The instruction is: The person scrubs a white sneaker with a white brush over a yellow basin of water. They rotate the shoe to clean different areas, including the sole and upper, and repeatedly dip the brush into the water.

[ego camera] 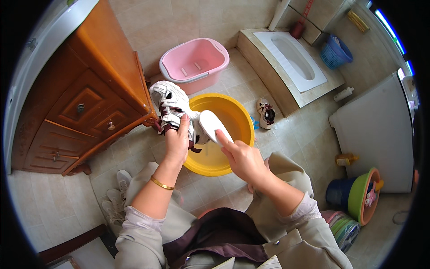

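My left hand [177, 143] grips a white sneaker [171, 104] with maroon trim by its ankle opening and holds it above the left rim of a yellow plastic basin [243, 111]. In my right hand [245, 159] is a white scrubbing brush [213, 126], its back towards me and my index finger laid along it. The brush's far end meets the side of the shoe; its bristles are hidden. Shallow, cloudy water [215, 158] shows in the basin. On the tiles right of the basin sits a second, similar sneaker [266, 112].
Close on the left stands a wooden cabinet [94, 101]. A pink tub [195, 80] is behind the basin. The raised squat toilet [294, 60] lies back right, beside a blue basket [336, 52]. A white appliance [376, 131] and stacked basins [356, 198] line the right.
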